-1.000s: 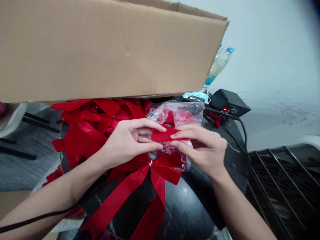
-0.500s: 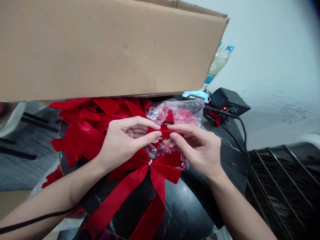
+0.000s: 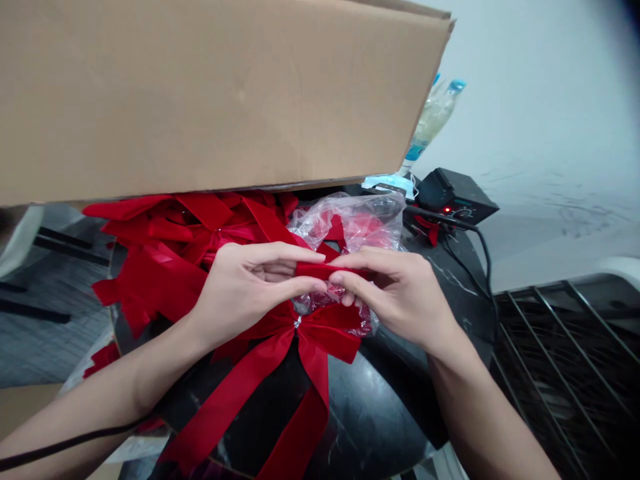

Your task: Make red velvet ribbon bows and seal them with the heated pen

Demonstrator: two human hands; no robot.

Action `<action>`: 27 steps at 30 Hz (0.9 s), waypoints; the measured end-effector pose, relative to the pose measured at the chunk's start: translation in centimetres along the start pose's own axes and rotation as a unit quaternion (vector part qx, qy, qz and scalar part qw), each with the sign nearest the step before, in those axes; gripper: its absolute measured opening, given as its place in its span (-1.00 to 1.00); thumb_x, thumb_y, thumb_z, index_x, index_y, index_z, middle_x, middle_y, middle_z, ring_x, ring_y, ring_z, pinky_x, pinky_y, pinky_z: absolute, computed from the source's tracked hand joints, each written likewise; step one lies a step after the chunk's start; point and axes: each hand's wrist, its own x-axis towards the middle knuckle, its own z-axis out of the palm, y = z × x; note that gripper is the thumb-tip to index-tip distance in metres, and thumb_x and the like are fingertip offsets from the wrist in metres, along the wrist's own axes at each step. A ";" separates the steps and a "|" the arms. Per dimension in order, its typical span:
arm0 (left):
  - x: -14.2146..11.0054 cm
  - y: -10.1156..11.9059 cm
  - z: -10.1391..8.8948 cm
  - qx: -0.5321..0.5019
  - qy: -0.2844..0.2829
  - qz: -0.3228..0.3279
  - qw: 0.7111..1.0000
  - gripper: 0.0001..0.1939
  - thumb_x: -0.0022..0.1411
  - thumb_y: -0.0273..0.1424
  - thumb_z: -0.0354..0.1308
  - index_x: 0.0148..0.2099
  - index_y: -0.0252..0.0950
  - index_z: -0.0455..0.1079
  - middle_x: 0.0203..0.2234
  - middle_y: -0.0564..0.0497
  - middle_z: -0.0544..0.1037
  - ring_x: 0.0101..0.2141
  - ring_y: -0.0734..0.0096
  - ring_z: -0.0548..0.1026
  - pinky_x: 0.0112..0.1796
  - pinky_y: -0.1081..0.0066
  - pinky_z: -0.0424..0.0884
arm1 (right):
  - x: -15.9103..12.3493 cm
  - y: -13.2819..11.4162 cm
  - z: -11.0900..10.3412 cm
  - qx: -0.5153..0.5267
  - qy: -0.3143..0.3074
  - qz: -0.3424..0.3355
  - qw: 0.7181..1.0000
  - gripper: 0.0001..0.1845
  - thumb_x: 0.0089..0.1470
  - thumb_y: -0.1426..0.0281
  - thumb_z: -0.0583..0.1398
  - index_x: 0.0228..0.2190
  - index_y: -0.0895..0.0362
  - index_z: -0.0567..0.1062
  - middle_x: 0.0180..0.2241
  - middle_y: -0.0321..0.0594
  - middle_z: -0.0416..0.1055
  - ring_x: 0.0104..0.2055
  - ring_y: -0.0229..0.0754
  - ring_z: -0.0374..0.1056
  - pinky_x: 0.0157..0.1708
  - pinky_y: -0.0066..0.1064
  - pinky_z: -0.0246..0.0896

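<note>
A short strip of red velvet ribbon (image 3: 320,270) is stretched between both hands. My left hand (image 3: 260,273) pinches its left part between thumb and fingers. My right hand (image 3: 390,280) pinches the right part, its fingertips almost meeting the left ones. Just below the hands lies a large red bow (image 3: 330,337) with a silvery tie at its centre and two long tails running toward me. Behind the hands is a clear plastic bag (image 3: 375,223) with red pieces inside. More red bows (image 3: 165,267) are heaped to the left.
A big cardboard box (image 3: 225,93) stands behind the round black marbled table (image 3: 370,407). At the back right are a black device (image 3: 460,197) with a red light and cable, a blue face mask (image 3: 390,183) and bottles (image 3: 433,123). A metal rack (image 3: 565,347) is at the right.
My right hand has shifted slightly left along the ribbon strip, bringing the fingertips closer together. The bow below stays in place, and the view has moved a little.
</note>
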 end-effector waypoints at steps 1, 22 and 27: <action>0.0 0.0 0.0 0.000 -0.002 -0.003 1.000 -0.72 0.05 -0.43 0.49 -0.13 -0.23 0.67 -0.32 0.07 0.74 -0.33 0.31 0.72 -0.17 0.44 0.68 | 0.0 0.0 0.0 0.002 0.000 -0.002 1.000 -0.87 0.25 0.37 0.28 -0.20 0.10 0.64 -0.38 -0.28 0.59 -0.52 -0.34 0.48 -0.48 -0.51 0.39; -0.7 1.1 -0.5 0.329 -0.054 0.222 0.916 -0.79 0.44 -0.42 0.09 -0.04 -0.19 0.55 -0.23 0.00 0.66 -0.22 0.37 0.60 -0.13 0.42 0.46 | -1.2 -1.9 -0.2 -0.274 -0.030 -0.159 0.948 -0.83 0.39 0.38 0.08 -0.14 0.12 0.47 -0.26 -0.16 0.50 -0.27 -0.17 0.43 -0.26 -0.35 0.33; -2.0 2.2 -0.5 0.323 -0.145 0.126 0.927 -0.79 0.46 -0.28 0.07 0.05 -0.17 0.44 -0.44 0.08 0.61 -0.43 0.38 0.58 -0.33 0.45 0.42 | -3.2 -2.2 -0.6 -0.305 0.001 -0.141 0.942 -0.86 0.39 0.41 0.08 -0.13 0.10 0.44 -0.22 -0.14 0.48 -0.26 -0.16 0.43 -0.26 -0.33 0.32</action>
